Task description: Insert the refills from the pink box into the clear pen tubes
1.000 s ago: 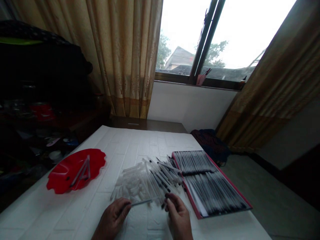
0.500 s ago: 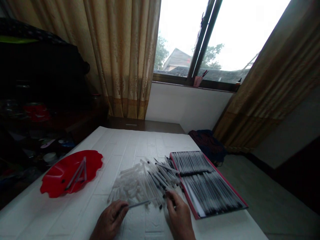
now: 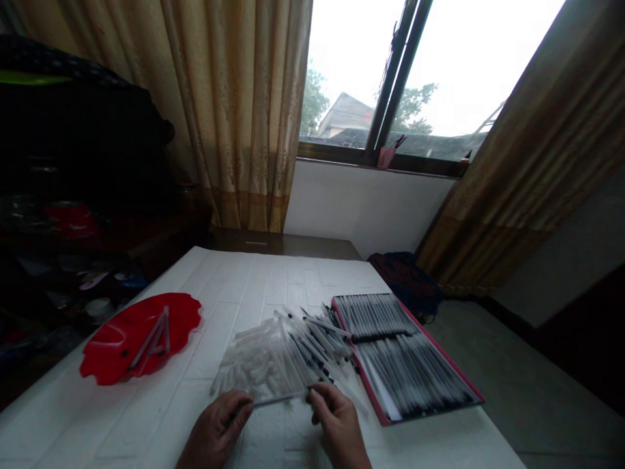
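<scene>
My left hand pinches one end of a slim, see-through pen between thumb and fingers. The pen lies nearly level across the gap between my hands. At its right end my right hand is closed, thumb against forefinger, with a small dark bit showing at the fingertips. Whether that bit is a cap or the pen's own end, I cannot tell. Just beyond my hands spreads a loose heap of clear pen tubes. Darker, black-ended pens lie on its right side.
Right of the heap, a red-edged box holds two rows of pens. A red scalloped plate with a few clear tubes lies at left on the white table. A cluttered dark shelf stands beyond the table's left edge.
My right hand has moved left and slightly nearer, and its fingertips now meet the pen's right end. My left hand has kept its place, still gripping the pen.
</scene>
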`<act>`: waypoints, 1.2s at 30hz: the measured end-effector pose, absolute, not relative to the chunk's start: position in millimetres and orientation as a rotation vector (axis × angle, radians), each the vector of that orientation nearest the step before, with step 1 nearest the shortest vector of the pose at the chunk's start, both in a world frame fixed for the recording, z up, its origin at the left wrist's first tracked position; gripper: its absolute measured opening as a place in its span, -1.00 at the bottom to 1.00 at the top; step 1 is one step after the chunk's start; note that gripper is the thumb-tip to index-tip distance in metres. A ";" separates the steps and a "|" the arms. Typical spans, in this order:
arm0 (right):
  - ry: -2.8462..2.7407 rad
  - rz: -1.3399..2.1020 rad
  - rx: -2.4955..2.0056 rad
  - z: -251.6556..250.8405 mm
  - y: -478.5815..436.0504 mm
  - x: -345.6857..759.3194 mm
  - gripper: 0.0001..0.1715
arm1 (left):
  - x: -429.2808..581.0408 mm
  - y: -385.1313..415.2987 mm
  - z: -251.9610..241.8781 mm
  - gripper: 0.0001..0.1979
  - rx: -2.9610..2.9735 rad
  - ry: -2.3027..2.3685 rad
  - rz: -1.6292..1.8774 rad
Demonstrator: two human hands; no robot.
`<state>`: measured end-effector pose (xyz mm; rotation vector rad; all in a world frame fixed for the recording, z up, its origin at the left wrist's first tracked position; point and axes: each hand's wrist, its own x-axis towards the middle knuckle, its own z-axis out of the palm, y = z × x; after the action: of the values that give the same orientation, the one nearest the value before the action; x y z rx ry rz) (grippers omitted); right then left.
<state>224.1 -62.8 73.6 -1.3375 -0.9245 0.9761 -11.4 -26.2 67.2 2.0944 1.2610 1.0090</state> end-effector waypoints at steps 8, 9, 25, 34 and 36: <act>-0.471 0.966 -1.326 87.8 -59.3 269.4 -0.52 | -12.6 -24.4 68.1 -0.57 1.961 1.340 1.066; -0.429 0.951 -1.318 89.4 -59.2 277.4 -0.51 | -13.3 -23.7 66.7 -0.56 1.913 1.364 1.074; -0.814 0.776 -1.450 79.3 -39.2 251.0 -0.72 | -17.4 -20.8 54.5 -0.42 1.645 1.458 1.106; -0.918 0.698 -1.613 71.0 -47.2 256.4 -0.50 | -16.0 -21.8 57.6 -0.44 1.670 1.455 1.103; -0.937 0.696 -1.591 70.9 -51.0 254.2 -0.51 | -16.1 -21.8 56.8 -0.45 1.684 1.449 1.106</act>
<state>254.2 -51.0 70.9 -1.5908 -0.9370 0.6957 -16.1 -21.8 56.8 1.6839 1.4491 1.1064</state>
